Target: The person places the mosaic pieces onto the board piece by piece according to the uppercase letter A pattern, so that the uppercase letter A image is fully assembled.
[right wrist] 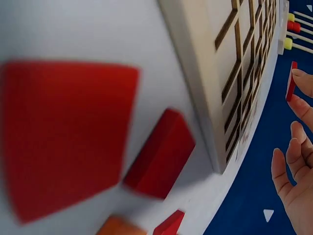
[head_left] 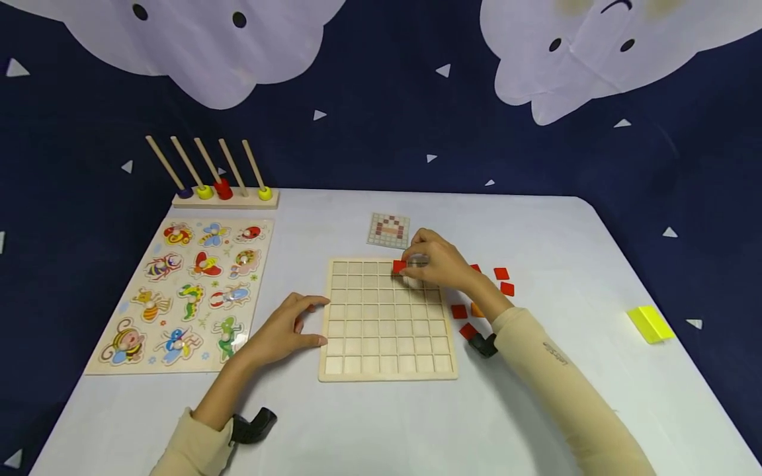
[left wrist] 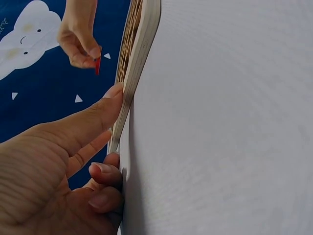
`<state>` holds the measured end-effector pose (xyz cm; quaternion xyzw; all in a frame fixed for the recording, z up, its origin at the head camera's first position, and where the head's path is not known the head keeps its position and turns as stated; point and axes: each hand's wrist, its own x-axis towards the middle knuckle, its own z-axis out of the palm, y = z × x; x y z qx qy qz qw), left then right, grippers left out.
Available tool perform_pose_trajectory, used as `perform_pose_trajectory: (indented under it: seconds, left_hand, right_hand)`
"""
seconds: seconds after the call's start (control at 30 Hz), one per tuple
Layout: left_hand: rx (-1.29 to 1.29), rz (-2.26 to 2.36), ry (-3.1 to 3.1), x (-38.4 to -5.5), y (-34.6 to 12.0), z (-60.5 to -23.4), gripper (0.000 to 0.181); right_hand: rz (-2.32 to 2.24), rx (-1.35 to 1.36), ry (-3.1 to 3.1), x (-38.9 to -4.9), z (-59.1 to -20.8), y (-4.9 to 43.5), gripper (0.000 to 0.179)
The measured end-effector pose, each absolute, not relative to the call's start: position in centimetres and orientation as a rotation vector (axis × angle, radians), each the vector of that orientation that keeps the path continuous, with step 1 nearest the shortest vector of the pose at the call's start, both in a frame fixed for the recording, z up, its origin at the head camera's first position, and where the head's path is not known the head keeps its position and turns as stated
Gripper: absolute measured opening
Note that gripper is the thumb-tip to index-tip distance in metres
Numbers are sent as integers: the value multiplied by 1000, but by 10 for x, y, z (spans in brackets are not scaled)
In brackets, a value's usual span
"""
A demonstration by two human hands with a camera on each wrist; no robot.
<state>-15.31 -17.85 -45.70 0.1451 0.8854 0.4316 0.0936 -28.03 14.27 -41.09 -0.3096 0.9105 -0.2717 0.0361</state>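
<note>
A wooden grid board (head_left: 388,377) with rows of square cells lies on the table. My right hand (head_left: 439,263) pinches a red square tile (head_left: 399,267) between thumb and index finger over the board's far row. The right wrist view shows that tile (right wrist: 292,81) edge-on, with the other fingers held away from it. At the board's left edge is my left hand (head_left: 284,334), thumb and index finger extended against the rim; the left wrist view shows its thumb (left wrist: 105,110) touching the board's side. Beyond the board lies a small card (head_left: 389,229) with a coloured grid pattern.
Right of the board lie several loose red tiles (head_left: 459,311) and an orange tile (head_left: 476,310), partly behind the right arm. A yellow block (head_left: 651,324) sits far right. An insect picture puzzle (head_left: 178,297) and a peg stand with rings (head_left: 226,202) occupy the left.
</note>
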Motion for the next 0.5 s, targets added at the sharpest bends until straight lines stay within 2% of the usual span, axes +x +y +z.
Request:
perform_pose_trajectory:
  seconds: [0.5]
  left_hand:
    - [422, 1284, 2632, -153, -180, -460, 65]
  right_hand:
    - [-754, -963, 2785, -297, -425, 121, 24]
